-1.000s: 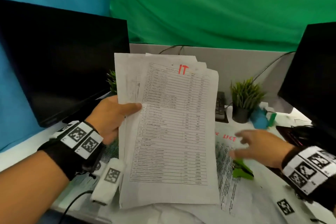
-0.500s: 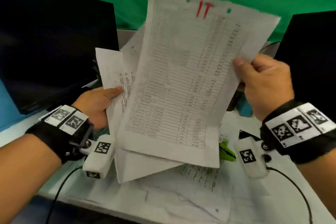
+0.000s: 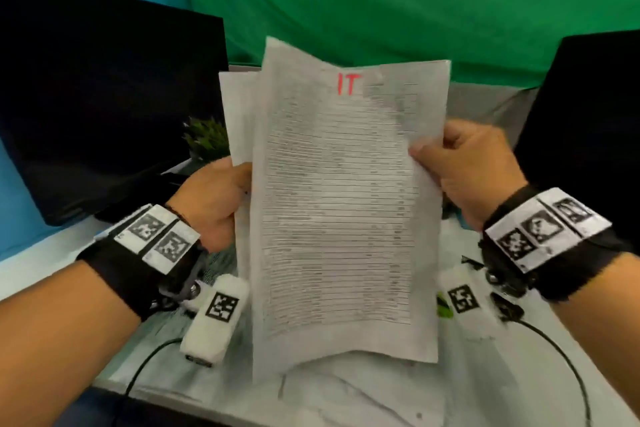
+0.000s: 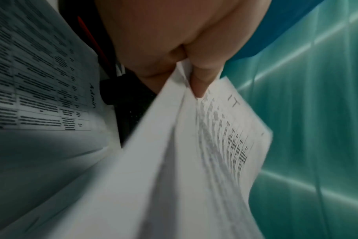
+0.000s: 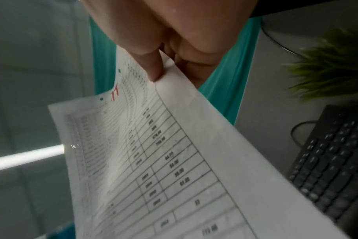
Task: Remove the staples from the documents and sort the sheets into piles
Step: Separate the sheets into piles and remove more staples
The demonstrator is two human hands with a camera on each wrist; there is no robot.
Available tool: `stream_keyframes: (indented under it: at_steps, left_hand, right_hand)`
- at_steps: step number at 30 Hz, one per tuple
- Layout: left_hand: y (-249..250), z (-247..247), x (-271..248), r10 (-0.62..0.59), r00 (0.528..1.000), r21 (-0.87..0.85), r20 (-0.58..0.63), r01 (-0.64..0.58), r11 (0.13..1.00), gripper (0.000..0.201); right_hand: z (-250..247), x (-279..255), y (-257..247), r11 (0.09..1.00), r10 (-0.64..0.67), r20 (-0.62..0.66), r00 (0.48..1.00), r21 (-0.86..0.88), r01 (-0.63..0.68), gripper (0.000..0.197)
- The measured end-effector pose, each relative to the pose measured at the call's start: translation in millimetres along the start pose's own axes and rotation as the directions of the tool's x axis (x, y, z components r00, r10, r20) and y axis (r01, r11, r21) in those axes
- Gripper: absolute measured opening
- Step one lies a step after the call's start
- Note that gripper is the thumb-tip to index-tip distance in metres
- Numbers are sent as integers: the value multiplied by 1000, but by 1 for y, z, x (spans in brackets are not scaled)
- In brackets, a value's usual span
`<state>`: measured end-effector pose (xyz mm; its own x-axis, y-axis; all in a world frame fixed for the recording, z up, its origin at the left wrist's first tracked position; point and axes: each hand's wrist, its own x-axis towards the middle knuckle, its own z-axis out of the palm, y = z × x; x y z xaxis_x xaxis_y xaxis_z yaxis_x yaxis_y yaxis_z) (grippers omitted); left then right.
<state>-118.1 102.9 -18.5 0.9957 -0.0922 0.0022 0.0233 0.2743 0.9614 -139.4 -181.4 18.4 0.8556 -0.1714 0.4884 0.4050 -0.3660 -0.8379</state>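
Above the white marbled desk (image 3: pixel 363 399), the upright white printed sheets marked "IT" in red (image 3: pixel 346 218) stand long axis vertical between the left hand (image 3: pixel 211 201) and right hand (image 3: pixel 474 170), each pinching a side edge.

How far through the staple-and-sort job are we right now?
Partly through, it seems. Done: loose printed sheets already lie on the white desk. In hand: the left hand and right hand both pinch the white printed sheets marked IT in red. Left: laying these down; no staple is visible, so I cannot tell what remains.
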Motion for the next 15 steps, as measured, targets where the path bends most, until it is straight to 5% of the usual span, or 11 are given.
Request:
stream_keyframes:
  at_steps: [3,5,7,8,11,13,15]
  left_hand:
    - [7,8,3,42,995,14,90,-44,999,32]
    - [10,3,7,4,994,-9,110,-3,1000,34]
    - [11,-6,12,-57,991,-77,124,67,995,36]
    - [10,-11,13,-83,990,-146,112,99,984,37]
    - [1,-19,15,-104,989,-267,104,129,955,37]
    - [-7,-17,16,-85,994,-255,66,99,962,39]
    - [-12,-12,13,-31,997,-231,78,48,972,54]
  right_hand:
    - [6,8,-4,999,2,-66,998,-54,-6,12]
    - [-3,10,-1,999,-24,-111,994,-49,19,41]
    - [-16,-1,10,989,147,-15,989,-3,-147,72]
    - [-20,-13,19,955,288,130,949,31,-294,77]
    - [-24,-54,43,776,475,548,688,107,-621,52]
    - [-23,-66,52,727,466,548,695,211,-654,41]
    - [-24,-66,52,731,455,453,767,301,-612,26]
